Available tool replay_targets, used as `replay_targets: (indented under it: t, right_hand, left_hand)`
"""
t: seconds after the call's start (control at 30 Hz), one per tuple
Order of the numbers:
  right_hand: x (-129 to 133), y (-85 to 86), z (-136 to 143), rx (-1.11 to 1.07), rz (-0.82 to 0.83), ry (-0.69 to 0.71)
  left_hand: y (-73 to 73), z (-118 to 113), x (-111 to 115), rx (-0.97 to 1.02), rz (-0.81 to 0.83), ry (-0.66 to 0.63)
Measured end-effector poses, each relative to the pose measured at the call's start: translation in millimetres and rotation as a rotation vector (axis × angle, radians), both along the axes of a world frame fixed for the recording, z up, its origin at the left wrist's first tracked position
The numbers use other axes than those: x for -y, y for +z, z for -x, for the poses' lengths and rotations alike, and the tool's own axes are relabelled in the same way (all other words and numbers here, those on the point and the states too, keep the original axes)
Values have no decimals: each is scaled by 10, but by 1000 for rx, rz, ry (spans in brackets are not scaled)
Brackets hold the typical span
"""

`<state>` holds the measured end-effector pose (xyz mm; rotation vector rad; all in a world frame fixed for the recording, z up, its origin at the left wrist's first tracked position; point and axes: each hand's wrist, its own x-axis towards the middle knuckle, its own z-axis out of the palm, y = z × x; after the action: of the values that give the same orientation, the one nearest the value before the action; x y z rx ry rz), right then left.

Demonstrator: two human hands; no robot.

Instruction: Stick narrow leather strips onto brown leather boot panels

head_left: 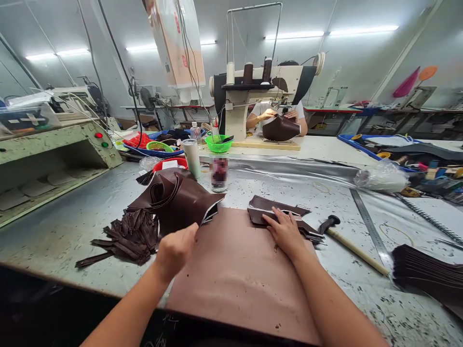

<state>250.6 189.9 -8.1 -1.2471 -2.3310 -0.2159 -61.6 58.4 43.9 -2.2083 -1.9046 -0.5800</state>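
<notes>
Clock centred on the pinkish sheet in front of you, 12 pointing away; entries run largest to smallest. One metal-topped worktable [65,231] spans the near view. One sewing machine [237,118] stands at 12, three thread spools [248,73] on top; one person sits behind it, hands at a brown piece. One pinkish sheet [242,284] lies flat before you. At 11, one heap of curled brown leather [184,197], layers overlapping, count unclear. At 3, one fanned stack [427,274], many layers. At 10, one bundle of dark strips [125,236], too tangled to count. At 2 to 3, one steel ruler [369,226] and one hammer [358,252], head toward the sheet. At 1, two groups of flat dark pieces: the far group [269,203] and the near group [258,217], the latter at the sheet's far edge. Two hands of yours: the left hand [177,248] is curled closed beside the heap's near edge; cannot tell whether it grips leather. The right hand [285,231] is spread, palm down, pressing nothing into a grip, on the near group. Judged step: steadying that group. Judgement on handling: its loose layers would need even pressure to stay aligned.
</notes>
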Motion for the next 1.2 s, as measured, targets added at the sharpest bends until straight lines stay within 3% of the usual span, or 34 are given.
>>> replay_targets:
  t: [0.13,0.2,0.27,0.33,0.4,0.47,0.57,0.67,0.8,1.0,1.2]
  right_hand:
    - [290,211,34,-327,-287,131]
    - [584,323,117,-477,-361,257]
    - [909,374,262,-456,-282,423]
    - [1187,340,436,-271,-108,581]
    - [1355,245,582,-85,23,651]
    - [1410,136,658,2,68,639]
    - [1377,28,655,21,67,628]
    - [1354,0,611,11,110,646]
    - [1423,73,625,-23,237,633]
    - [1602,238,957,-130,355,670]
    - [1679,80,1277,-243,299,694]
  left_hand:
    - [-137,-435,428,-112,-249,-414]
    - [-281,-595,570,-111,-311,-493]
    - [-416,-674,650,-15,-309,-456]
    - [-507,-670,699,148,-255,-392]
    - [-537,-607,754,358,-157,-297]
    - [-506,-516,832,664,-23,-101]
    - [-380,-393,960,1318,210,285]
    - [-257,-348,997,1802,447,426]
    - [-233,-365,854,1793,636,382]
    - [-319,-353,722,1712,652,373]
    - [-345,-318,817,1724,656,393]
